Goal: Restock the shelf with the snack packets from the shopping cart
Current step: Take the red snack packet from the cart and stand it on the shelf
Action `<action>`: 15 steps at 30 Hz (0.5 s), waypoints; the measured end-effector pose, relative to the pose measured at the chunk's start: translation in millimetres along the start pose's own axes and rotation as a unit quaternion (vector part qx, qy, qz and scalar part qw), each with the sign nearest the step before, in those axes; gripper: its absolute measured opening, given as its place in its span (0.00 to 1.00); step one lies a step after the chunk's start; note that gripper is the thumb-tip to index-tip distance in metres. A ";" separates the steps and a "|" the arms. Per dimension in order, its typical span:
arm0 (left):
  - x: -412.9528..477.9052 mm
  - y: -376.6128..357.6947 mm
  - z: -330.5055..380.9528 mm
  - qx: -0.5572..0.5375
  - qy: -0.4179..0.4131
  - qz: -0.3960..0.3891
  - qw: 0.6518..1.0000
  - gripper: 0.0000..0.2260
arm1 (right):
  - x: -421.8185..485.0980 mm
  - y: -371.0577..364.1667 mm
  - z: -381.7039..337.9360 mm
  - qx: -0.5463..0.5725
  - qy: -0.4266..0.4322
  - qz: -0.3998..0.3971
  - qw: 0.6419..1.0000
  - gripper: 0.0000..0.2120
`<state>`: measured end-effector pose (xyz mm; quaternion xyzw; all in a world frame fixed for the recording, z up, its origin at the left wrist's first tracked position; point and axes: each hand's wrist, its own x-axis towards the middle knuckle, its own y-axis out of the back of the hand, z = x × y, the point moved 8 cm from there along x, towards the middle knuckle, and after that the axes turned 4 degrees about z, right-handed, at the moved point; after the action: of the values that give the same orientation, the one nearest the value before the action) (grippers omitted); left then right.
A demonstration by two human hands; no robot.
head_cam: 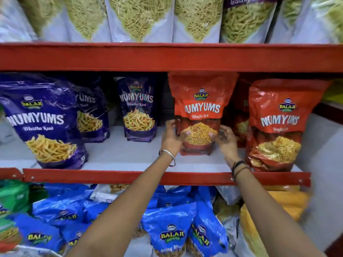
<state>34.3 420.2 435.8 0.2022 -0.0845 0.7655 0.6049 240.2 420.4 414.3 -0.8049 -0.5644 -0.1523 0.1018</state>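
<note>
Both hands are closed on one red snack packet point(201, 112), which stands upright on the white middle shelf point(120, 153), its base touching the shelf board and its top reaching up to the red rail point(167, 57) of the shelf above. The left hand point(171, 136) grips the packet's lower left edge, fingers curled round the side and thumb pressed on the front. The right hand point(225, 139) holds the lower right edge the same way, thumb on the printed bowl of snacks. A metal bangle point(168, 154) sits on the left wrist and dark bands point(239, 166) on the right.

Just to the right of the held packet stands another red packet point(276, 125), nearer the shelf's front edge, with more red packets tucked behind it. To the left of the held packet, across a gap of bare shelf, a purple packet point(138, 110) stands toward the back, and farther left a large purple packet point(42, 121) stands at the front with another behind it.

Above the held packet, the upper shelf carries a row of white packets point(141, 17) filled with pale yellow snacks. Below it, under the front rail, blue packets point(172, 227) lie heaped, with green ones point(13, 199) at far left and yellow ones point(278, 206) at right.
</note>
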 end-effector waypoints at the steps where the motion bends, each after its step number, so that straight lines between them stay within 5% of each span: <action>1: 0.1 -0.5 -1.6 0.005 0.002 -0.001 1.000 0.29 | 4.6 -1.9 3.7 0.006 -0.012 -0.007 1.000 0.19; 10: -21.4 -17.5 -14.9 0.044 0.082 -0.153 0.984 0.28 | -11.5 0.3 20.7 0.025 -0.137 -0.045 0.989 0.45; 15: -39.0 -10.6 -10.0 -0.020 0.117 -0.182 0.976 0.31 | -35.7 1.4 2.8 0.062 -0.152 -0.038 0.986 0.40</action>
<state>49.7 391.8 409.4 0.1114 0.0101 0.6592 0.7436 230.5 389.5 398.8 -0.7887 -0.6120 0.0031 0.0588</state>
